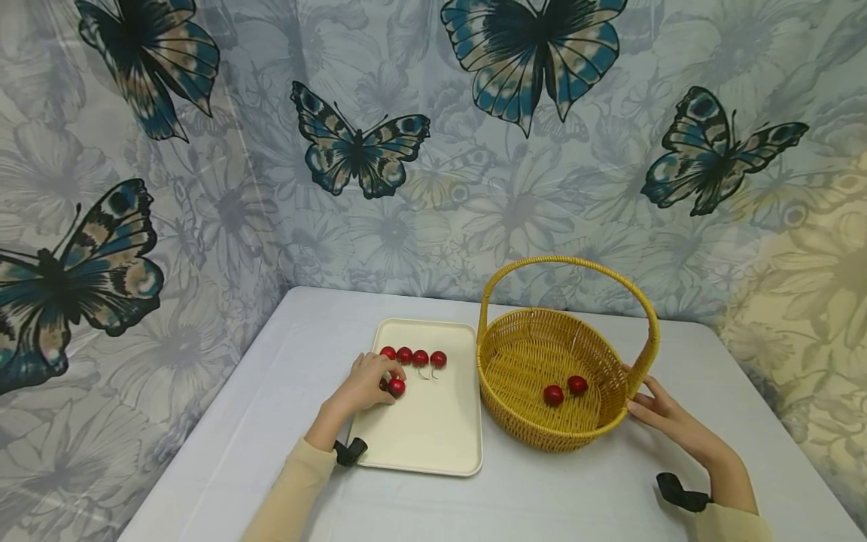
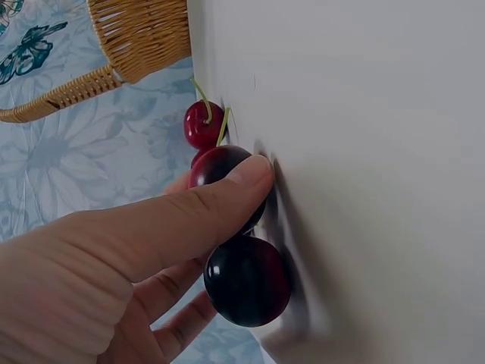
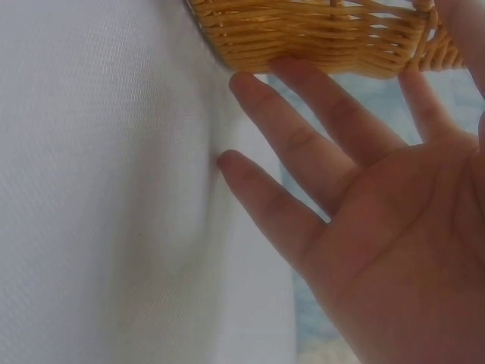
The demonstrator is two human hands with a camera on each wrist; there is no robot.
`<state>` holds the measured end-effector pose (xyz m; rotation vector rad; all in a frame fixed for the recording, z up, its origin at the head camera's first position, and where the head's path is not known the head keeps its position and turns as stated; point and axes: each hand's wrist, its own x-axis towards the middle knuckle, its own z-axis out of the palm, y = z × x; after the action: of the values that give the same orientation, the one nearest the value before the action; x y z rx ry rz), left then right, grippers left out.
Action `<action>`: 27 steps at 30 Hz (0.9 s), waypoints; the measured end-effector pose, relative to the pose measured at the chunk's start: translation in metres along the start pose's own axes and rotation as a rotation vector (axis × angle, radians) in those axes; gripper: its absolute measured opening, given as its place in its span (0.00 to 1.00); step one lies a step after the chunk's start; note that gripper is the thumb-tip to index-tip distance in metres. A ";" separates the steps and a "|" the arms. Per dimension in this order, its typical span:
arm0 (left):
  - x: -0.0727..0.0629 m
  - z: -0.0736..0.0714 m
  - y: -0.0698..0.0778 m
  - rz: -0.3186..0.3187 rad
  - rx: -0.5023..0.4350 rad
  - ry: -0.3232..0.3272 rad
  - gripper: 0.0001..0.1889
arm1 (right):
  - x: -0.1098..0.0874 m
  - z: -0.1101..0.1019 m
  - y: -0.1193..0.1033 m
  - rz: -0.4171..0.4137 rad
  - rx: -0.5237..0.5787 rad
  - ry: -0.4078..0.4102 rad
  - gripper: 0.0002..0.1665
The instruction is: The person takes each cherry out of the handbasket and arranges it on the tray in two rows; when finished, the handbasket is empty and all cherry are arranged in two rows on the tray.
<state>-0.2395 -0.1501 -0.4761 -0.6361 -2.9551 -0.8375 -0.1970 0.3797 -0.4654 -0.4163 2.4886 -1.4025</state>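
Observation:
My left hand (image 1: 371, 382) is over the cream tray (image 1: 433, 436), its thumb and fingers pinching a dark red cherry (image 2: 214, 163). Right beside it is a second, darker cherry (image 2: 248, 282), close to the tray surface. Farther back on the tray several red cherries (image 1: 420, 358) lie in a row, some with stems showing. At the right side of the yellow wicker basket (image 1: 521, 429), my right hand (image 1: 667, 418) has its fingers spread and mostly straight, with fingertips against the weave (image 3: 303, 45) near the handle's base. Two red cherries (image 1: 553, 395) lie inside the basket.
The basket's tall arched handle (image 1: 569, 260) rises above its rim. Tray and basket stand side by side on a table with a white cloth (image 1: 542, 497). Behind and to the left hangs a butterfly-patterned backdrop (image 1: 406, 241).

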 end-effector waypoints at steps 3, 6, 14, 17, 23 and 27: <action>0.000 0.000 0.001 -0.001 0.002 -0.002 0.19 | 0.000 0.000 0.000 -0.002 -0.015 -0.001 0.39; -0.001 -0.001 0.001 0.002 0.003 -0.006 0.19 | 0.000 0.000 -0.001 -0.012 -0.035 0.000 0.39; -0.002 -0.005 0.003 0.018 -0.010 -0.004 0.20 | 0.000 0.001 -0.003 -0.022 -0.036 -0.004 0.39; -0.003 -0.007 0.005 0.031 -0.018 0.005 0.19 | 0.000 0.000 -0.002 -0.024 -0.018 -0.009 0.39; -0.003 -0.010 0.008 0.074 -0.069 0.037 0.17 | 0.000 0.000 -0.001 -0.026 0.012 -0.009 0.38; -0.003 -0.011 0.011 0.099 -0.088 0.042 0.17 | 0.000 0.000 -0.001 -0.013 -0.028 -0.005 0.39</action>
<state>-0.2338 -0.1486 -0.4613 -0.7518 -2.8360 -0.9637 -0.1971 0.3792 -0.4640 -0.4410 2.5087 -1.3714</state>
